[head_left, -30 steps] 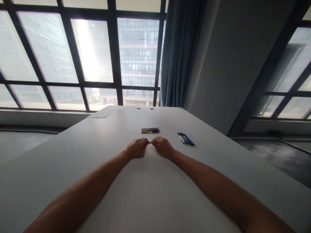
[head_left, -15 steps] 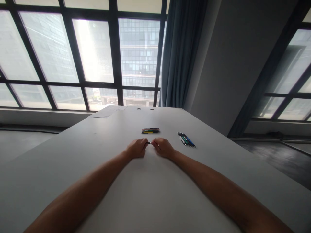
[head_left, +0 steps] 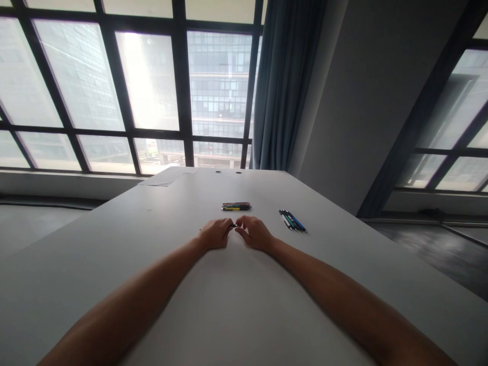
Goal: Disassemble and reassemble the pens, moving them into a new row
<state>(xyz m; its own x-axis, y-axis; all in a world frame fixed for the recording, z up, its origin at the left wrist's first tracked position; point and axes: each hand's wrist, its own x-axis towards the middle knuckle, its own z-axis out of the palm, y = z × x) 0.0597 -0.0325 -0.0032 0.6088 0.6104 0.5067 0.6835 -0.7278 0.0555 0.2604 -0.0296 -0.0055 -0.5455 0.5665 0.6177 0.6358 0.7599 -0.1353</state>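
Both of my hands meet at the middle of a long white table [head_left: 114,254]. My left hand [head_left: 214,234] and my right hand [head_left: 254,233] pinch the two ends of a small dark pen [head_left: 233,225] between their fingertips, just above the tabletop. Most of the pen is hidden by my fingers. A bundle of coloured pens [head_left: 236,206] lies a little beyond my hands. A second row of pens [head_left: 292,220], blue, green and black, lies to the right of my right hand.
A sheet of paper [head_left: 166,176] lies at the table's far left end. Two cable holes [head_left: 227,172] sit at the far edge. Large windows and a blue-grey curtain [head_left: 284,86] stand behind the table, with a grey wall at right.
My hands stay together on the pen; my right hand has shifted slightly left and its fingers have turned a little. The view has tilted up a touch.
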